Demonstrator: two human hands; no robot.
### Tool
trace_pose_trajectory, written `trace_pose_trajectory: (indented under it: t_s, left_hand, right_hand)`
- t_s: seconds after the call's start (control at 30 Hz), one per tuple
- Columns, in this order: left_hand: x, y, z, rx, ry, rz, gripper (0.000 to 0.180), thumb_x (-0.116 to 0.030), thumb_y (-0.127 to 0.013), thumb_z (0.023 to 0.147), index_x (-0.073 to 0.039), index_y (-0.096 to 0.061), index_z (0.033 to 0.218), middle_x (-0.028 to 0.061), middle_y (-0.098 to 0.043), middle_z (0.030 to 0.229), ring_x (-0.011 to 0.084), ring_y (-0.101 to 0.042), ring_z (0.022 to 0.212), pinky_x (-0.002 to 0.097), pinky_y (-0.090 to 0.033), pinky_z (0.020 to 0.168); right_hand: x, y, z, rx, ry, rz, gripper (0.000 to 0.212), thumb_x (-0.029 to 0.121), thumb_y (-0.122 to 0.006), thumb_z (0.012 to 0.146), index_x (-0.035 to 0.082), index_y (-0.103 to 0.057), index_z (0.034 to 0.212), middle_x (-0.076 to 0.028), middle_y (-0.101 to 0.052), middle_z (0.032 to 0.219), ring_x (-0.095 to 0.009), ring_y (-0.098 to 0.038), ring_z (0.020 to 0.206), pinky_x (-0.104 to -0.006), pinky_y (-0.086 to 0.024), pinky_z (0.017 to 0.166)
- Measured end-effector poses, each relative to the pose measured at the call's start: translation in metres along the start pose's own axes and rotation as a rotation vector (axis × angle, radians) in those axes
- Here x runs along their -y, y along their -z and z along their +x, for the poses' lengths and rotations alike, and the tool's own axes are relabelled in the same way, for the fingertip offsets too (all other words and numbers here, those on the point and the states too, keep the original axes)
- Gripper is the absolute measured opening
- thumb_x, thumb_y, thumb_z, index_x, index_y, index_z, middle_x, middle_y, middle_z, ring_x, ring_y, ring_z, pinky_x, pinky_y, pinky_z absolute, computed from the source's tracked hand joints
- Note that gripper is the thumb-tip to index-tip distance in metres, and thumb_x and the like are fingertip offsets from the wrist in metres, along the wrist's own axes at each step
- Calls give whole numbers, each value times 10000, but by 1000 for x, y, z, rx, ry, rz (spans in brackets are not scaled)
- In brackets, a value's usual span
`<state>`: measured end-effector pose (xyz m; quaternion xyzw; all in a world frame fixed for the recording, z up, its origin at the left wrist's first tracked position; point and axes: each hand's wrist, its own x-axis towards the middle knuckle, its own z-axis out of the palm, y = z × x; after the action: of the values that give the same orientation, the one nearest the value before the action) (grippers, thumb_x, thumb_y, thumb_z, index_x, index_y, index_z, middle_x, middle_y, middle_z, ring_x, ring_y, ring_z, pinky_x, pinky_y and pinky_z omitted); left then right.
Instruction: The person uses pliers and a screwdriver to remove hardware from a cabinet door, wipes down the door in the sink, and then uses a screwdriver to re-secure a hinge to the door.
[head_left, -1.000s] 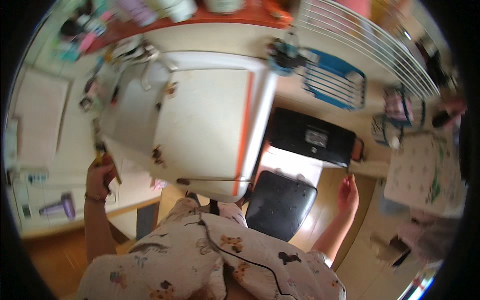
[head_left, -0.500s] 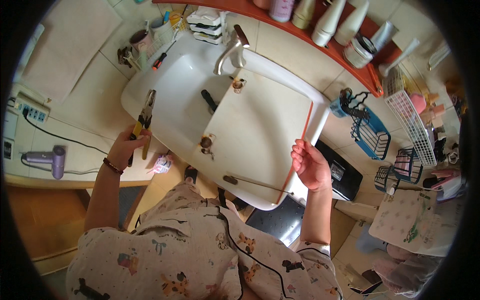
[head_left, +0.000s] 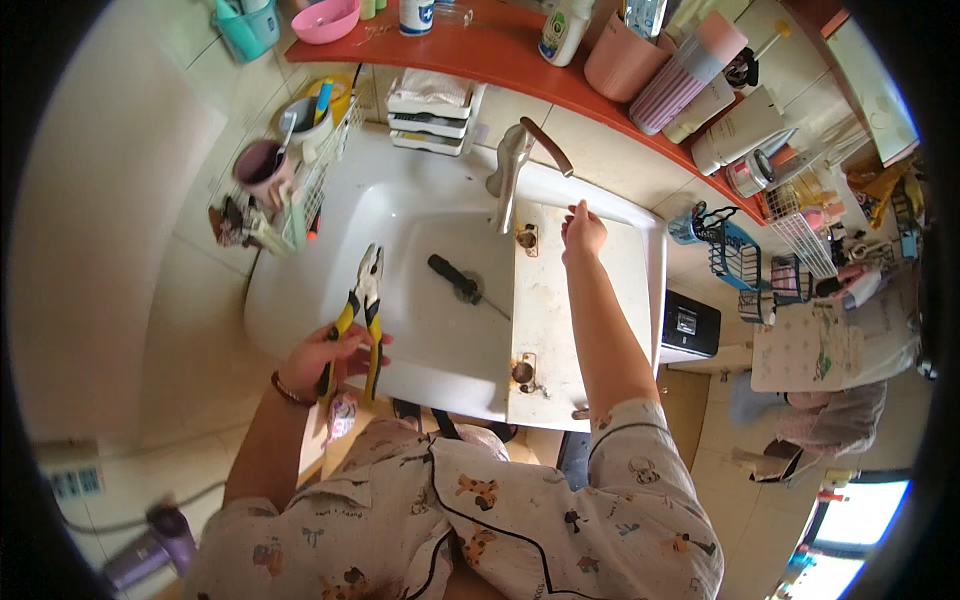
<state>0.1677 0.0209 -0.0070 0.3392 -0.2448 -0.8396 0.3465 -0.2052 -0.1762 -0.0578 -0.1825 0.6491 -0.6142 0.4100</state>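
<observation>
Big white sink (head_left: 425,345) mid-scene, dark-handled screwdriver (head_left: 452,273) in basin by the drain. Pink pot (head_left: 612,68) far rt w/ tubes in it. Red shelf (head_left: 480,58) runs along far side, pot on it. White board (head_left: 545,300) blocks sink's rt part, rusty hinge cups on its L edge; faucet (head_left: 507,175) at its far-L corner. Hands well apart: R hand (head_left: 583,235) above board's far end, fingers curled in, can't tell if holding anything; L hand (head_left: 318,356) clamped on yellow/blk pliers (head_left: 367,290), near-L of sink, handles spread.

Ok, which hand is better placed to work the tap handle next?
Probably the right hand: it is close to the tap handle and seems to hold nothing, while the left hand grips pliers farther away.
</observation>
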Motion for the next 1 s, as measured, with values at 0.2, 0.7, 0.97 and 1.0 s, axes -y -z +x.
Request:
trace_pose_trajectory:
  t_s: [0.2, 0.7, 0.97, 1.0]
  left_hand:
    - [-11, 30, -18, -29, 12, -76, 175, -118, -522, 865, -20, -556, 1005, 198, -506, 1178, 295, -569, 991, 422, -463, 837]
    - [-17, 39, -1, -20, 55, -34, 174, -108, -511, 855, -29, -559, 1003, 153, -511, 1177, 269, -566, 994, 376, -443, 845]
    - [-16, 36, 5, -9, 69, 1, 167, -97, -497, 860, -40, -562, 1003, 146, -509, 1183, 266, -556, 1006, 391, -443, 857]
    - [-15, 36, 3, -18, 63, -5, 170, -93, -496, 862, -40, -563, 1009, 149, -505, 1188, 266, -551, 1013, 393, -445, 854]
  right_hand:
    - [19, -65, 25, -262, 408, -853, 475, 405, -418, 883, 8, -639, 747, -234, -615, 829, -399, -584, 825, -451, -457, 729]
    - [-41, -33, -90, 182, -761, 464, 179, 14, -378, 866, -34, -550, 879, -138, -578, 765, -266, -584, 760, -371, -513, 703]
    - [-85, -59, -80, 474, -596, 316, 193, 124, -493, 887, 96, -505, 1077, -57, -580, 992, -215, -556, 952, -361, -430, 762]
    - [-87, -60, -82, 481, -598, 316, 193, 124, -493, 887, 96, -505, 1077, -57, -580, 992, -215, -556, 952, -361, -430, 762]
